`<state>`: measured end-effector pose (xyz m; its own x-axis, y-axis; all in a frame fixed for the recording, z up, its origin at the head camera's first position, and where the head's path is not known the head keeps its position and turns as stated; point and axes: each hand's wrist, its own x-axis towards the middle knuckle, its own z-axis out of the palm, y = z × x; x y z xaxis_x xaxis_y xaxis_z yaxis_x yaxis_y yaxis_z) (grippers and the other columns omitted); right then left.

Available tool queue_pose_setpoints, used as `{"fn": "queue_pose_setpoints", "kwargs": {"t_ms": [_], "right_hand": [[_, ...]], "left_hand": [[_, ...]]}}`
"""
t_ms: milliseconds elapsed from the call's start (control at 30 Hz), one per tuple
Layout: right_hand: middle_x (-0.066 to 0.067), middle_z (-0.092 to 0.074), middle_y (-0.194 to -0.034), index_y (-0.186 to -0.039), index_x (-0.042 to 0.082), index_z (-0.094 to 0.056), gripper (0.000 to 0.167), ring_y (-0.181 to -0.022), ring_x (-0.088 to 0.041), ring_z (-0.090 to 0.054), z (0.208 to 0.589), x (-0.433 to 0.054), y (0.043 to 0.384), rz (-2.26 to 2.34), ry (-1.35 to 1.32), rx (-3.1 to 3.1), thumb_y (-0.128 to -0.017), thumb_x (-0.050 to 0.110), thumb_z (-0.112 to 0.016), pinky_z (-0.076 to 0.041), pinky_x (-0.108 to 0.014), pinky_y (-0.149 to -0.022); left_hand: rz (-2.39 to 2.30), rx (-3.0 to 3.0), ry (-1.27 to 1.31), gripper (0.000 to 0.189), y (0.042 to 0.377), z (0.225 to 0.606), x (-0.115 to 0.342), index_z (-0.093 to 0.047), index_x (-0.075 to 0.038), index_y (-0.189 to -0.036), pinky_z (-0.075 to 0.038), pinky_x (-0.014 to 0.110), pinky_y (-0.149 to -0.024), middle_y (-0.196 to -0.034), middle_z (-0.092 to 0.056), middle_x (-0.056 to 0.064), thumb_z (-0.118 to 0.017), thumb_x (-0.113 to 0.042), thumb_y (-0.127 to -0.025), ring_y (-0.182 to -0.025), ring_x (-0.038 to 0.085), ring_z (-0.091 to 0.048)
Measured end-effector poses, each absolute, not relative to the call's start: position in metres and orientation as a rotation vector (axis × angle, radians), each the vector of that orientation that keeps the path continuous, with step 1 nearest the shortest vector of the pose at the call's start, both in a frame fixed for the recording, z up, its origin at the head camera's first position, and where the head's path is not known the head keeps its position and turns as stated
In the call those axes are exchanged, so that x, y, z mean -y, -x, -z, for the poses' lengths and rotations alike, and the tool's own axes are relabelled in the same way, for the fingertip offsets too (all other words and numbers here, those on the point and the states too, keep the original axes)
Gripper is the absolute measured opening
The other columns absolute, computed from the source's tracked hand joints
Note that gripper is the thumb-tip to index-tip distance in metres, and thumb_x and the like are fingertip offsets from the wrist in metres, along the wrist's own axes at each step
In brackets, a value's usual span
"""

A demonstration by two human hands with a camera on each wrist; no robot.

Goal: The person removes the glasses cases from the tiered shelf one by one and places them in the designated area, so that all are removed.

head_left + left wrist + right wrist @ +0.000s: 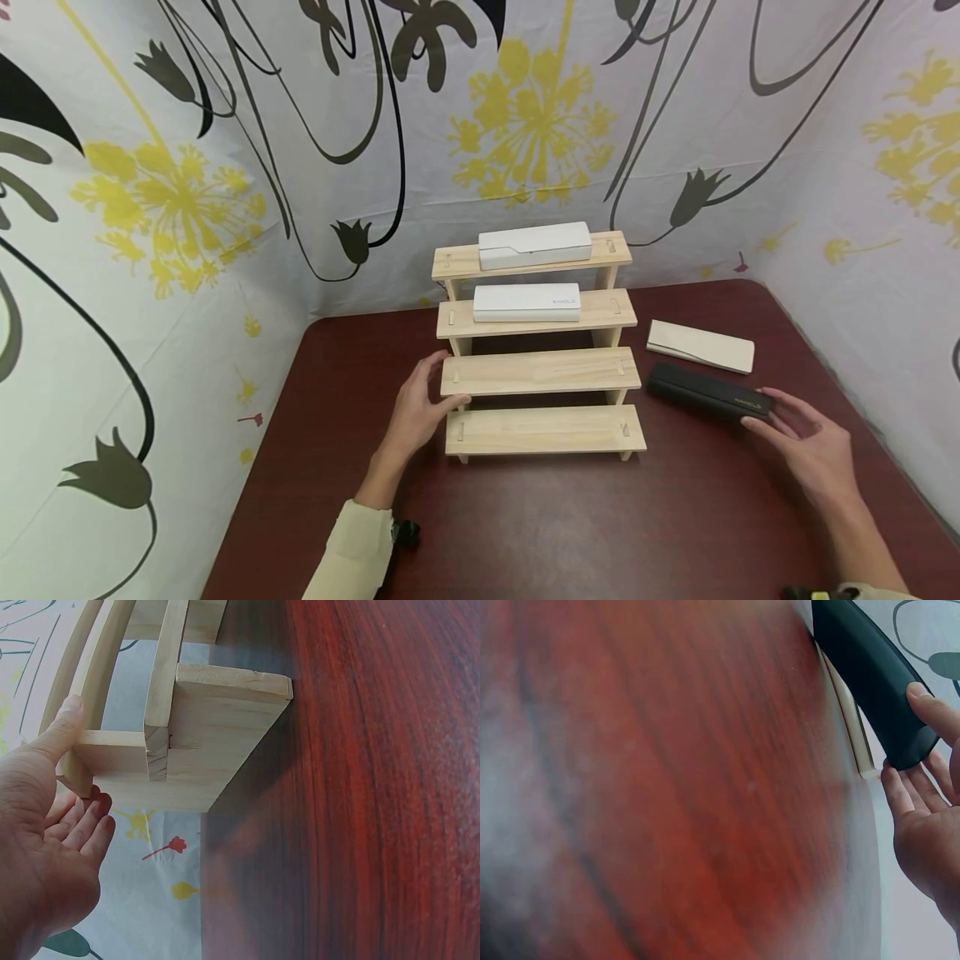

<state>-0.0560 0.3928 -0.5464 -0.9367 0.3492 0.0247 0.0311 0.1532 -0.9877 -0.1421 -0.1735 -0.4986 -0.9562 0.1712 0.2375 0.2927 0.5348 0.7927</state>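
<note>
A four-step stand of pale wood (540,372) stands on the dark red table. My left hand (416,408) grips the left end of its second step from the bottom; in the left wrist view, the thumb lies on the board's upper side and the fingers curl below it. At the right, my right hand (813,442) pinches the near end of a long black glasses case (697,390), thumb on one side and fingers underneath in the right wrist view. A white case (534,246) rests on the top step, another white case (525,302) on the step below.
A flat cream case (701,346) lies on the table (555,525) right of the stand, just behind the black one. Patterned cloth (300,167) with flowers hangs around the table's back and sides.
</note>
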Motion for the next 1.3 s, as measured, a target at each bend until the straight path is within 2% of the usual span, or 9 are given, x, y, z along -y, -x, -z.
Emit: {"fn": "queue_pose_setpoints", "kwargs": {"t_ms": [167, 367, 433, 533, 633, 700, 833, 933, 1300], "right_hand": [[0.029, -0.066, -0.113, -0.149, 0.006, -0.061, 0.067, -0.099, 0.016, -0.066, 0.548, -0.393, 0.059, -1.82, 0.367, 2.252, -0.088, 0.006, -0.089, -0.053, -0.007, -0.078], [0.036, -0.063, -0.109, -0.153, 0.007, -0.057, 0.071, -0.098, 0.023, -0.061, 0.548, -0.392, 0.064, -1.704, 0.375, 2.384, -0.09, 0.016, -0.089, -0.051, -0.004, -0.077], [0.032, -0.065, -0.114, -0.154, 0.004, -0.055, 0.073, -0.098, 0.024, -0.06, 0.548, -0.391, 0.067, -1.676, 0.377, 2.416, -0.091, 0.018, -0.088, -0.051, -0.004, -0.078], [0.005, -0.07, -0.133, -0.155, 0.001, -0.053, 0.076, -0.102, 0.023, -0.058, 0.549, -0.389, 0.071, -1.602, 0.397, 2.488, -0.091, 0.024, -0.088, -0.051, -0.004, -0.079], [-0.026, -0.057, -0.147, -0.156, -0.002, -0.05, 0.08, -0.112, 0.015, -0.06, 0.55, -0.387, 0.075, -1.515, 0.426, 2.564, -0.093, 0.03, -0.087, -0.05, -0.004, -0.079], [-0.035, -0.051, -0.148, -0.156, -0.003, -0.049, 0.08, -0.122, 0.003, -0.062, 0.55, -0.386, 0.077, -1.468, 0.444, 2.603, -0.094, 0.032, -0.085, -0.05, -0.003, -0.077], [-0.037, -0.051, -0.148, -0.156, -0.004, -0.048, 0.081, -0.133, -0.022, -0.06, 0.549, -0.385, 0.081, -1.399, 0.452, 2.647, -0.095, 0.035, -0.084, -0.05, -0.003, -0.076], [-0.037, -0.052, -0.147, -0.156, -0.004, -0.049, 0.08, -0.134, -0.032, -0.058, 0.548, -0.385, 0.083, -1.354, 0.444, 2.667, -0.095, 0.035, -0.084, -0.049, -0.002, -0.075], [-0.035, -0.05, -0.149, -0.16, -0.002, -0.044, 0.081, -0.134, -0.043, -0.053, 0.545, -0.383, 0.091, -1.262, 0.479, 2.725, -0.097, 0.035, -0.081, -0.052, -0.005, -0.078]], "left_hand": [[1.399, 2.636, 0.398, 0.089, 0.142, 0.499, 0.174, -0.045, -0.01, -0.159, -0.041, 0.052, -0.119, -0.156, -0.054, 0.011, -0.093, -0.026, -0.085, -0.146, 0.029, -0.049], [1.391, 2.638, 0.396, 0.089, 0.142, 0.499, 0.174, -0.045, -0.012, -0.159, -0.041, 0.051, -0.119, -0.155, -0.054, 0.011, -0.093, -0.027, -0.085, -0.145, 0.029, -0.049], [1.391, 2.637, 0.395, 0.089, 0.142, 0.499, 0.174, -0.046, -0.012, -0.159, -0.041, 0.051, -0.119, -0.155, -0.054, 0.01, -0.093, -0.027, -0.085, -0.145, 0.029, -0.049], [1.392, 2.637, 0.392, 0.088, 0.142, 0.5, 0.174, -0.046, -0.012, -0.159, -0.042, 0.052, -0.118, -0.155, -0.054, 0.01, -0.093, -0.028, -0.085, -0.145, 0.029, -0.049], [1.394, 2.634, 0.393, 0.088, 0.142, 0.5, 0.174, -0.046, -0.012, -0.159, -0.042, 0.052, -0.118, -0.155, -0.054, 0.01, -0.093, -0.028, -0.085, -0.145, 0.029, -0.05], [1.394, 2.631, 0.397, 0.089, 0.142, 0.5, 0.174, -0.046, -0.012, -0.159, -0.042, 0.052, -0.118, -0.155, -0.054, 0.01, -0.093, -0.028, -0.085, -0.145, 0.029, -0.05], [1.398, 2.624, 0.405, 0.089, 0.142, 0.5, 0.174, -0.046, -0.011, -0.159, -0.042, 0.052, -0.118, -0.155, -0.054, 0.01, -0.093, -0.028, -0.085, -0.145, 0.029, -0.05], [1.398, 2.62, 0.411, 0.089, 0.142, 0.499, 0.174, -0.046, -0.01, -0.159, -0.042, 0.051, -0.118, -0.156, -0.054, 0.011, -0.093, -0.028, -0.086, -0.145, 0.029, -0.05], [1.393, 2.622, 0.413, 0.089, 0.143, 0.5, 0.174, -0.045, -0.01, -0.159, -0.041, 0.052, -0.119, -0.156, -0.054, 0.011, -0.092, -0.028, -0.086, -0.145, 0.029, -0.05]]}}
